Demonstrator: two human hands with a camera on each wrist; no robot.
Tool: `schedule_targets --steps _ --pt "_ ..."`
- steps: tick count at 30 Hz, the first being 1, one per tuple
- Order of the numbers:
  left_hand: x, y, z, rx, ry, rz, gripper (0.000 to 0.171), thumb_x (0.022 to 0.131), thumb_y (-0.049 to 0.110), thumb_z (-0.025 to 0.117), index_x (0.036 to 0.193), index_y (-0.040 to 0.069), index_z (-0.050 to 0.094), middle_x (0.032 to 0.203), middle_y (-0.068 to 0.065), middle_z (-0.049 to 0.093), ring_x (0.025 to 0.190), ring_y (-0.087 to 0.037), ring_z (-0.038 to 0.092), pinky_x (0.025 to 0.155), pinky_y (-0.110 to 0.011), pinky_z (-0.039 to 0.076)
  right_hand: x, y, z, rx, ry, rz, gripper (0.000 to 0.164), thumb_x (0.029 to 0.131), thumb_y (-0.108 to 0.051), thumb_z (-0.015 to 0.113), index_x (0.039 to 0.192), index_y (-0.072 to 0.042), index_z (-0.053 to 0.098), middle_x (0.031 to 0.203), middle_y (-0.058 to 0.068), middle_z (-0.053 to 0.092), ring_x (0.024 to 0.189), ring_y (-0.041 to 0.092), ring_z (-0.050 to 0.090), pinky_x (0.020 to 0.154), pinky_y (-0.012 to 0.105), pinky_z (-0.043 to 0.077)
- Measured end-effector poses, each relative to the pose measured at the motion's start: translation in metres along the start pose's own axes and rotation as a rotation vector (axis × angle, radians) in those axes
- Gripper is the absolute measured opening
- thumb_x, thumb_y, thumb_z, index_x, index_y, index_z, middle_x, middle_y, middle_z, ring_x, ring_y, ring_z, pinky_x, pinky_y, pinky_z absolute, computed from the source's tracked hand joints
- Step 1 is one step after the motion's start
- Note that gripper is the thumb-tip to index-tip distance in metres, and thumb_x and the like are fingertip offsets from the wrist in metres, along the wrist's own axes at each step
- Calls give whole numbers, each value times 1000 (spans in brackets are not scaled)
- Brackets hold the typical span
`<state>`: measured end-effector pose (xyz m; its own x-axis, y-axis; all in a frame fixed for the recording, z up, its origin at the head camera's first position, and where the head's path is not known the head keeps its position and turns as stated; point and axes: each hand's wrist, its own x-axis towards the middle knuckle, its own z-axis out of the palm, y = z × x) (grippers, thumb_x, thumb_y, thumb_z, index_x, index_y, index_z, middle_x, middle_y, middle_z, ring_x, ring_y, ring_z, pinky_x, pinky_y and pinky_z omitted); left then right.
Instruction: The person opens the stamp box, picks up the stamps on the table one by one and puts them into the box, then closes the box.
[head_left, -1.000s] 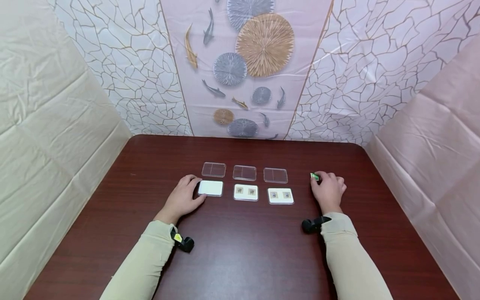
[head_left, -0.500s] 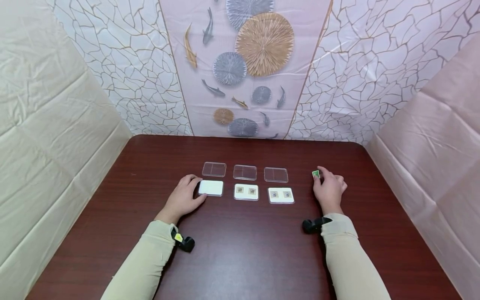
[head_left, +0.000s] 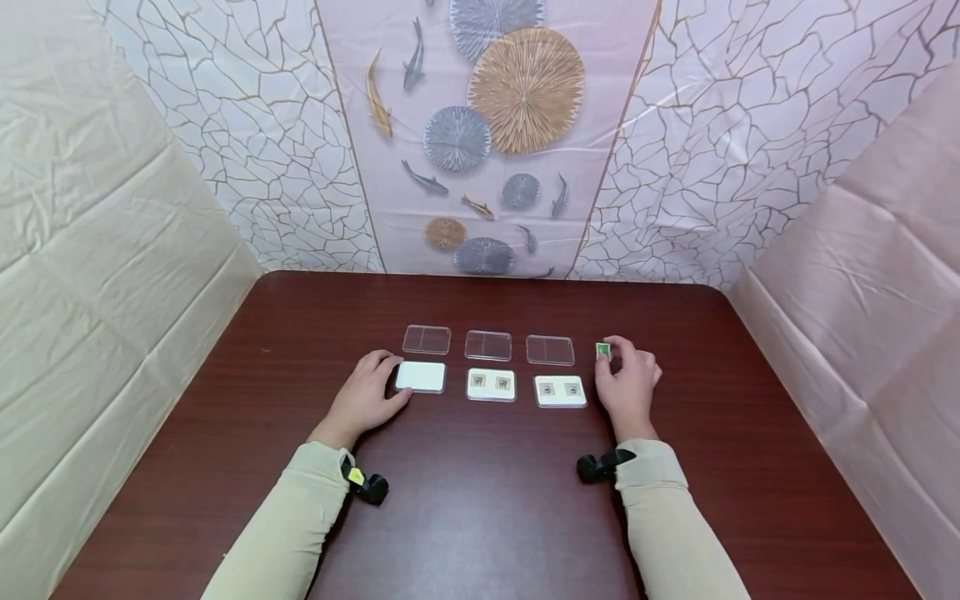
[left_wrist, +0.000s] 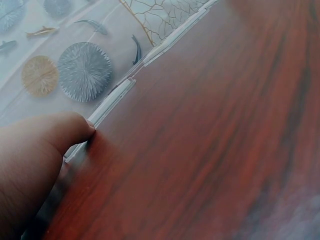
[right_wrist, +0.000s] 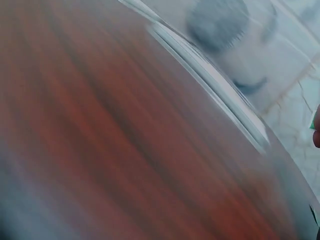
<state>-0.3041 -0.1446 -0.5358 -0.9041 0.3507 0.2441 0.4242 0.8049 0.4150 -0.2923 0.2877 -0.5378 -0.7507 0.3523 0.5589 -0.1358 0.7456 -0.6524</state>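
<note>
In the head view my left hand (head_left: 365,390) rests on the table around a shallow clear case with a plain white insert (head_left: 420,377), its thumb and fingers holding the near and left edges. The left wrist view shows the thumb (left_wrist: 60,132) against the edge of that case (left_wrist: 112,104). My right hand (head_left: 628,383) pinches a small green square with a pale border (head_left: 603,351) between thumb and index finger, right of the cases. In the right wrist view only a sliver of fingertip and the green corner (right_wrist: 312,123) show at the edge.
Beside the held case lie a case with two animal-like pictures (head_left: 491,385) and a case with two round-motif pictures (head_left: 560,392). Behind them are three clear divided lids (head_left: 427,339) in a row. A patterned cloth (head_left: 480,142) hangs at the table's back edge.
My right hand has lifted the green square slightly and carried it left towards the cases. The left hand and the case in it have stayed in place.
</note>
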Motion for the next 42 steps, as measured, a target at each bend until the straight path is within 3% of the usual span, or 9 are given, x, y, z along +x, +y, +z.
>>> schedule_targets --steps 11,17,24,29,35,42 --pt "0 1 -2 -11 12 11 57 91 35 71 135 1 58 137 -21 51 128 -38 46 104 -54 44 -26 -59 40 124 -16 -163 14 89 -9 69 103 -7 71 84 11 67 92 34 52 103 57 29" --pt "1 -2 0 5 8 17 58 91 37 70 136 2 58 137 -20 51 129 -37 46 106 -53 43 -37 -83 64 139 -34 -251 12 87 -9 73 99 -7 72 81 10 70 90 32 56 100 56 34" --pt "1 -3 -1 5 23 30 57 90 36 71 134 2 59 135 -20 52 126 -37 48 103 -53 45 -53 -114 88 169 -113 -303 10 88 -11 74 98 -9 73 80 6 70 89 28 58 99 52 38" --pt "0 -2 -2 -5 6 27 56 91 35 70 136 3 58 135 -19 51 127 -36 48 104 -52 45 -66 -138 106 140 -178 -345 8 89 -14 73 97 -12 74 83 2 72 91 25 59 99 51 40" --pt "0 -4 -1 -38 16 22 54 89 29 69 135 3 59 134 -19 52 127 -37 47 104 -53 44 -77 -163 123 111 -193 -437 9 87 -17 78 96 -16 75 80 -4 72 89 22 59 98 51 42" --pt "1 -3 -2 -53 9 5 54 89 28 69 135 2 59 136 -19 51 128 -37 46 104 -53 43 -81 -181 136 24 -270 -429 6 90 -24 77 96 -21 76 79 -10 73 91 18 59 103 47 41"
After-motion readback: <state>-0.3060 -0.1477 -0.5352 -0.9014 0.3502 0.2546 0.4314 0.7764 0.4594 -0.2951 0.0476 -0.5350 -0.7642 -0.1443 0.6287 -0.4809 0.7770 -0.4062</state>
